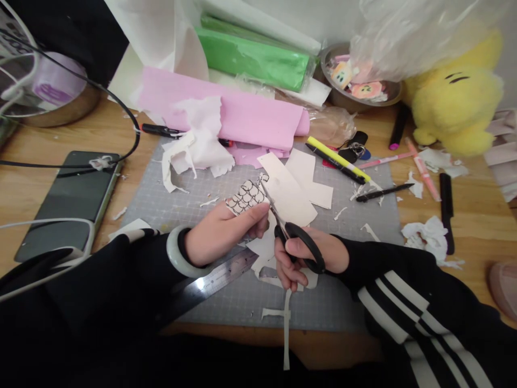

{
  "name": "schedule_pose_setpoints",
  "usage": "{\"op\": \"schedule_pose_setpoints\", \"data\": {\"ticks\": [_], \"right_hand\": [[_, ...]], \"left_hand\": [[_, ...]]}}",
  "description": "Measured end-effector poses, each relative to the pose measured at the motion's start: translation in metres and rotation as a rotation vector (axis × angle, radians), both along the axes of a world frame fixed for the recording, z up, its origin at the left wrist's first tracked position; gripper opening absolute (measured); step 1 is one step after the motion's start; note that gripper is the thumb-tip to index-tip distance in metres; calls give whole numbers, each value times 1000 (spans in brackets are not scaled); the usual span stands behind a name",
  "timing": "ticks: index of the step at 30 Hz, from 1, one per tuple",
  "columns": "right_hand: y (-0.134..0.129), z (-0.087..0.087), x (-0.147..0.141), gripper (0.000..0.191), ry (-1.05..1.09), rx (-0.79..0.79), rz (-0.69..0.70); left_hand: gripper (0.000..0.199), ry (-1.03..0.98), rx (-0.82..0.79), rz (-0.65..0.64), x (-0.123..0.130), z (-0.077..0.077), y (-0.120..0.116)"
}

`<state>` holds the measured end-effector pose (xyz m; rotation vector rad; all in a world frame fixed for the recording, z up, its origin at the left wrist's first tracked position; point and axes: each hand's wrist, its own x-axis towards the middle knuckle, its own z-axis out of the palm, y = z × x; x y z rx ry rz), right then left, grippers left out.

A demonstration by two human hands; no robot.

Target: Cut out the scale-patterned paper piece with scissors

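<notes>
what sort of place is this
Probably a craft desk, perhaps at home: a gridded cutting mat strewn with paper scraps, scissors in the right hand, and a yellow plush toy at the back.

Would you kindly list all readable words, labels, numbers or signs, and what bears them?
Nothing reads with certainty.
Rounded lilac container: purple print, too blurred.
Pale object, upper-left edge: lettering, too blurred.
Long silver metal ruler: marks too small.
Slim black pen beside yellow pen: faint marks, too small.
</notes>
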<state>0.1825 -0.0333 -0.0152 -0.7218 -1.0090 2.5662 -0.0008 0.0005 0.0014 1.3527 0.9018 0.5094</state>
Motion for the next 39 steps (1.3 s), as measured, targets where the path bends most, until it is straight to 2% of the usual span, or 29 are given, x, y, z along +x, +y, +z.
{"op": "schedule_pose_setpoints", "data": {"ticks": [7, 39], "right_hand": [[1, 1, -1, 50, -33, 9, 3], [1, 2, 0, 49, -43, -16, 4]], "left_hand": [[39, 9, -34, 10, 1, 1, -1], [38, 104, 9, 18, 2, 4, 0]]}}
